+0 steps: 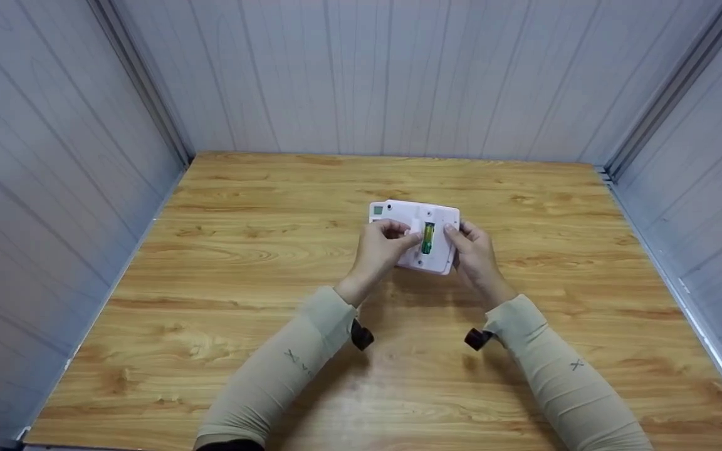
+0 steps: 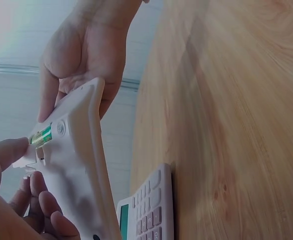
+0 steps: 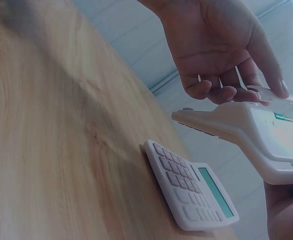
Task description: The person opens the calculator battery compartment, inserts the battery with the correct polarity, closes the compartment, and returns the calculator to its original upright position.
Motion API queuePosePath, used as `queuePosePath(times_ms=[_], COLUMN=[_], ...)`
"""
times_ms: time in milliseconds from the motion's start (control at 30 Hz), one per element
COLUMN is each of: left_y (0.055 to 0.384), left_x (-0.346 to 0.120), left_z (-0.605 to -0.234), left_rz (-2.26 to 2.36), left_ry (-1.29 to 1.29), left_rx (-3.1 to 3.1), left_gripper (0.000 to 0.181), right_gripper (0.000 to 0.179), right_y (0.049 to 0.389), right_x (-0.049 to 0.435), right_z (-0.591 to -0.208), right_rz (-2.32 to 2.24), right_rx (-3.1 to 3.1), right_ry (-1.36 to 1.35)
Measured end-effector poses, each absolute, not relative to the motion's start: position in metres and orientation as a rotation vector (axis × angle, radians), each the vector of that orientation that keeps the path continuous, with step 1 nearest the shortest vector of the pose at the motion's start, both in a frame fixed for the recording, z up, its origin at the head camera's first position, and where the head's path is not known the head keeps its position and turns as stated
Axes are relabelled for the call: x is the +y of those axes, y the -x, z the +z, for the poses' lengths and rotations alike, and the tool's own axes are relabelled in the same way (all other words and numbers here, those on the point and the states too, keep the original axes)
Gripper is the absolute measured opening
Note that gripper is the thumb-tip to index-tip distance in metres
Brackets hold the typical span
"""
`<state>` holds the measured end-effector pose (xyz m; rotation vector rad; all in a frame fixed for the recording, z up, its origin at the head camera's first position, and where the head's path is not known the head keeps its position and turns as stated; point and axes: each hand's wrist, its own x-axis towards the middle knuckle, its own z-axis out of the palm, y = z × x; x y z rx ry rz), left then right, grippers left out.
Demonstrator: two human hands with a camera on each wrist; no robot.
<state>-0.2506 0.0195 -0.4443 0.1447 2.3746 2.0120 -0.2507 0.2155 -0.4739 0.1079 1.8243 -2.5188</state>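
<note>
A white calculator (image 1: 439, 257) is held back side up above the table, its battery slot uncovered. Inside the slot lies a green and gold battery (image 1: 428, 239). My right hand (image 1: 477, 255) grips the calculator by its right edge, thumb on the back and fingers beneath. Beside the slot, my left hand (image 1: 378, 247) pinches a small white battery cover (image 3: 272, 95) between thumb and fingers. In the right wrist view the cover shows just over the calculator's back. A second calculator (image 3: 186, 192), white with a green screen, lies keys up on the table beneath the held one.
The wood-grain table (image 1: 261, 250) stretches around both hands. Pale panel walls (image 1: 361, 75) stand at the back and on both sides. Small black wrist cameras (image 1: 362, 336) stick out below the sleeves.
</note>
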Motion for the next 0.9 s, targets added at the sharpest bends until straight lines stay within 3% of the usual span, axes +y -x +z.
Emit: queuePosePath(times_ms=[600, 900], left_y=[0.245, 0.244], left_x=[0.036, 0.037], left_z=[-0.447, -0.446], left_rz=[1.959, 1.955], left_ry=[-0.128, -0.163], left_rx=[2.487, 2.55], left_gripper=[0.02, 0.012], right_gripper=[0.041, 0.034], right_y=[0.25, 0.252], right_x=[0.211, 0.209], right_z=[-0.474, -0.477], right_rz=[-2.541, -2.611], right_rx=[1.825, 1.779], right_ry=[-0.107, -0.091])
